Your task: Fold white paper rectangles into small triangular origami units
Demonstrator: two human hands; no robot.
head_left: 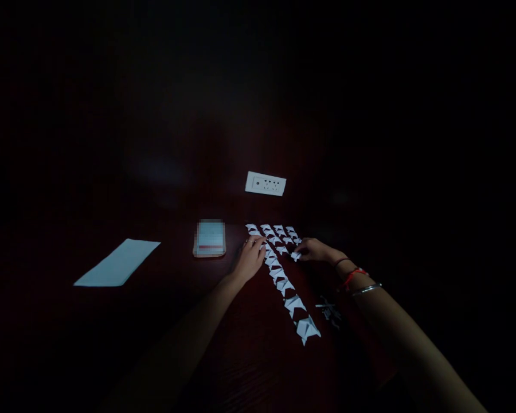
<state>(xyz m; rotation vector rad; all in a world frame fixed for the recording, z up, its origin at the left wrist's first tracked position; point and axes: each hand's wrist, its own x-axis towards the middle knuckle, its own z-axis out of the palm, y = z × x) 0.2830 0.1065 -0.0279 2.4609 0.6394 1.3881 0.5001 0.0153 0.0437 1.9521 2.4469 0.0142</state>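
Note:
Small white folded paper pieces (282, 285) lie in several rows on the dark red table, one row much longer than the others. My right hand (316, 249) is closed at the near end of the rightmost row, its fingertips pinching a folded paper piece (296, 256). Bent but not clenched, the fingers of my left hand (250, 257) rest beside the long row and touch its edge. They partly cover the pieces of the leftmost short row (251, 228). Whether anything sits under the left fingertips is hidden.
White paper sheets (118, 264) lie at the left. Between them and my left hand is a phone-like object (210, 240) with a blurred face. Thin pale scraps (329, 311) lie below my right forearm. A white wall socket (265, 183) is behind the rows. The surroundings are very dark.

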